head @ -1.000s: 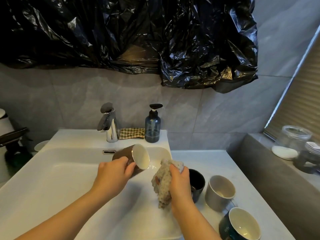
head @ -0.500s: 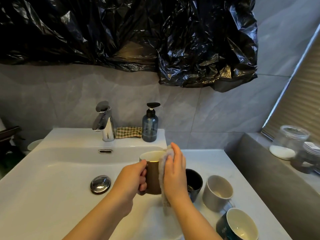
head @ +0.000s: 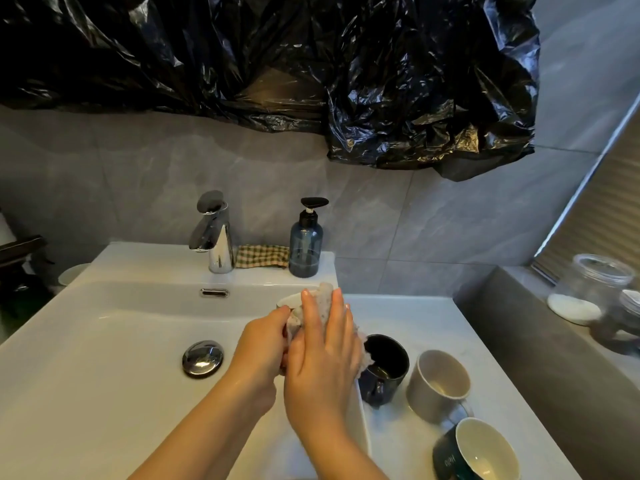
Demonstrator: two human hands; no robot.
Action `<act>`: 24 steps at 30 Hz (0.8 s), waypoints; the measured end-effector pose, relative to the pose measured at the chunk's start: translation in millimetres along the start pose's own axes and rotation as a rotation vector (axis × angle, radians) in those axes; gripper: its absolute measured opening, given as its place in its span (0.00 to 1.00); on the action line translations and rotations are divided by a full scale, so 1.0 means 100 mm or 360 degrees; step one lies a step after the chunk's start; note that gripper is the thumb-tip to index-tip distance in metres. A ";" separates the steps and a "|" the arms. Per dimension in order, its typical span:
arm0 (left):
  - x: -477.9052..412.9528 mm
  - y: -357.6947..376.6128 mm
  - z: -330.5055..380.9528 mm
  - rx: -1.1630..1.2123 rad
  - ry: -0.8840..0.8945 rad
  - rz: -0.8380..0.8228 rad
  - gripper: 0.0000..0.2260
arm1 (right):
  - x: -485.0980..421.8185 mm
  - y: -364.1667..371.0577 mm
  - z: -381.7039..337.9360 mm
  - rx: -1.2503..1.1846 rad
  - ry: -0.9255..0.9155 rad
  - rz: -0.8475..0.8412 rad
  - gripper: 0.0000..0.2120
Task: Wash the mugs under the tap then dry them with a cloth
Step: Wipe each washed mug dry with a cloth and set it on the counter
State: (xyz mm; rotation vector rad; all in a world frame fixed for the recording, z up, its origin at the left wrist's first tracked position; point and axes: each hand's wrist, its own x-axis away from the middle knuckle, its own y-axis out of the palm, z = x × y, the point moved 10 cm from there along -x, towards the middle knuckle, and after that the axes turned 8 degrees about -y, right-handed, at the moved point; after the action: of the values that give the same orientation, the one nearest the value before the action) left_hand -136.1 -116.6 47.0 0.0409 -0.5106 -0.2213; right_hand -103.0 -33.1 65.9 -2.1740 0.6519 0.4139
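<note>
Mug [head: 291, 300] is held over the right edge of the sink [head: 104, 341], all but its cream rim hidden behind a speckled cloth [head: 322, 294] and both hands. On the surface [head: 415, 317] just to the right stand a black mug [head: 386, 362], a grey mug [head: 440, 384] and a tilted green mug [head: 476, 452]. A tap [head: 214, 237], a soap bottle [head: 306, 242] and a checked cloth [head: 262, 256] line the back ledge. Half a second ago its brown side showed; now the cloth covers it. The left hand [head: 261, 346] keeps its grip curled round it. The right hand [head: 322, 358] has its grip apart, fingers straight, pressing the cloth flat against it.
</note>
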 end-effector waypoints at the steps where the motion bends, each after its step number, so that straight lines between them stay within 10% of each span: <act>1: 0.01 0.01 0.02 -0.0023 0.0012 -0.0012 0.18 | 0.04 0.00 -0.02 0.0039 -0.0059 0.0047 0.21; 7: 0.07 0.00 0.11 -0.0118 0.0097 -0.0109 0.19 | -0.21 -0.02 0.69 -0.1026 0.0657 -0.0089 0.25; 12: 0.03 0.04 0.07 -0.0027 0.0090 -0.0072 0.18 | 0.05 -0.11 -0.14 0.0183 -0.0150 0.0052 0.27; 18: 0.11 -0.02 0.10 -0.0108 0.0119 -0.0107 0.20 | -0.18 0.11 0.65 -0.1361 0.0768 -0.0234 0.25; 24: 0.07 0.05 0.12 -0.0102 0.0132 -0.0098 0.16 | 0.04 -0.17 -0.05 -0.0056 -0.0088 0.0049 0.26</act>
State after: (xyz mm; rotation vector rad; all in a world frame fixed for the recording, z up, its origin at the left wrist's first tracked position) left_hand -135.1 -113.5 61.4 0.0035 -0.4200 -0.2946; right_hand -89.6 -28.8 77.9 -2.1802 0.6525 0.5031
